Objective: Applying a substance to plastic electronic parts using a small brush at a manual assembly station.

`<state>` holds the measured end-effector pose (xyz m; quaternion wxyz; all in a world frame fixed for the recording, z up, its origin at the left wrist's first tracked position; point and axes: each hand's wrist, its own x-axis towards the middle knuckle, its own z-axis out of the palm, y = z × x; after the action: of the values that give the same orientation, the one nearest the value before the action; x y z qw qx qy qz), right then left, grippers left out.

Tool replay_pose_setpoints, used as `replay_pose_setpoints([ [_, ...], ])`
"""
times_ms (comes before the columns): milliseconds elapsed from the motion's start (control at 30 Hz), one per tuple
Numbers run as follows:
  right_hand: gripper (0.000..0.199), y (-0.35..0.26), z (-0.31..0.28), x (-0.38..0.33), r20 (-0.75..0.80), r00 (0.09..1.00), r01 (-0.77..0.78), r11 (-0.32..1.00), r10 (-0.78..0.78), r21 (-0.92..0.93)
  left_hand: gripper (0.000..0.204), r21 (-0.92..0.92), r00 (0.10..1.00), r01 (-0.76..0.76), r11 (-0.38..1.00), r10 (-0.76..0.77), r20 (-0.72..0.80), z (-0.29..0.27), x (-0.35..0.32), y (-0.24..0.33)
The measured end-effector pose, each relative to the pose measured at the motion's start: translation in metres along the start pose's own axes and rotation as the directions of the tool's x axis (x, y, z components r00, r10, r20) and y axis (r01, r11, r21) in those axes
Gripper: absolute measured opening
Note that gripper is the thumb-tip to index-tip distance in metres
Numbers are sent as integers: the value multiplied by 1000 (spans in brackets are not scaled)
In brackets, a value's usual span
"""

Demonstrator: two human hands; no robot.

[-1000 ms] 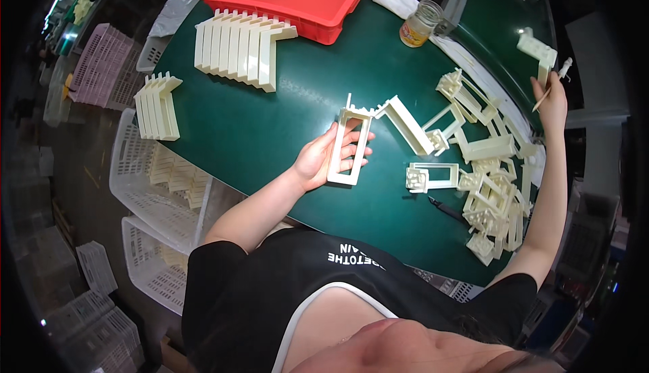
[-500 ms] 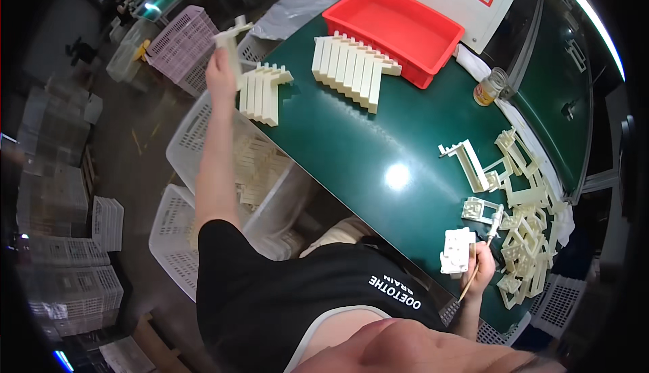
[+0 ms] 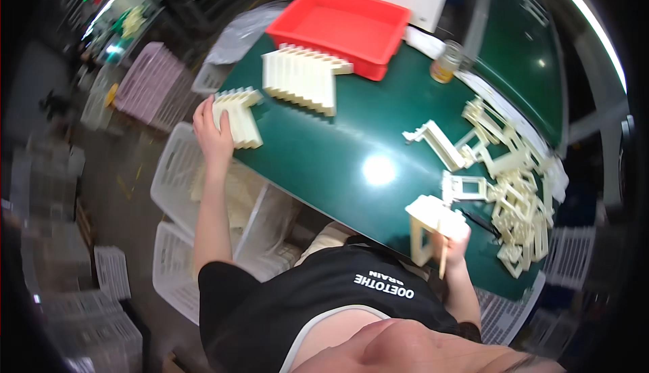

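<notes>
Head cam: left hand (image 3: 215, 136) fingers resting open, steadying small frame stack (image 3: 238, 117) at worktop (image 3: 324, 163) edge; right hand (image 3: 454, 236) fingers gripping cream frame (image 3: 427, 227) w/ thin stick (image 3: 444, 258), lifting it for handling.

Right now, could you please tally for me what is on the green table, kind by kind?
Red trays: 1
Glass jars with amber contents: 1
Neat rows of cream plastic frames, the longer row and the shorter row under the left hand: 2
Loose heaps of cream frames: 1
Total: 5
The right hand holds one more frame.
</notes>
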<state>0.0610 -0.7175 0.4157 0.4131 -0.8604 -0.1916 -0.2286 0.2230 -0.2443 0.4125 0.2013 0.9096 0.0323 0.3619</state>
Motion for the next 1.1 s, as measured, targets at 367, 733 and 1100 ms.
replay_pose_setpoints([
  [367,24,13,33,41,-14,998,-67,979,66,-192,60,-249,398,911,-327,546,737,74,-141,248],
  [733,29,33,25,-22,-132,879,-226,644,458,731,42,406,30,779,-478,674,738,97,-153,247],
  [1100,33,33,46,11,163,869,-478,707,467,521,45,438,16,794,-422,735,678,101,-164,236],
])
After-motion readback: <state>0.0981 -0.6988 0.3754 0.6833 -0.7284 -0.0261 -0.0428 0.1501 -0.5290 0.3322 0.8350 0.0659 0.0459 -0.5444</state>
